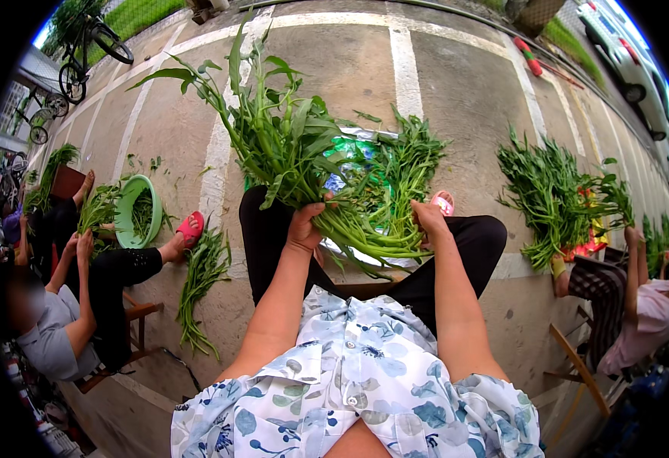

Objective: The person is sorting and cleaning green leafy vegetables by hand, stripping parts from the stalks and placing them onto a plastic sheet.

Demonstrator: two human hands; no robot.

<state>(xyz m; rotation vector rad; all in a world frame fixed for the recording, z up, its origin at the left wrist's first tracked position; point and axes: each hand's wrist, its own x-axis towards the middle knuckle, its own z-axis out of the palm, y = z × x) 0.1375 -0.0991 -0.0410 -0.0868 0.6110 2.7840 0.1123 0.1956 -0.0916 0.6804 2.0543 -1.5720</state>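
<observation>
My left hand (304, 226) grips a thick bunch of water spinach (268, 143). Its leafy tops fan up and away to the left, while the cut stems run rightward in front of my lap. By the stem ends is my right hand (429, 220), its fingers curled in. Whether it pinches a stem cannot be made out. Beneath and beyond the bunch lies a printed plastic sheet (363, 133) with a silvery edge, partly hidden by greens. More water spinach (417, 151) is heaped on its right side, with loose leaves scattered in the middle.
To the left, a person handles greens beside a tilted green basin (154, 220); loose water spinach (202, 286) lies nearer me. On the right, another person sits by a large pile of greens (546, 194). A red-and-green object (528, 56) lies on the paving near the fence.
</observation>
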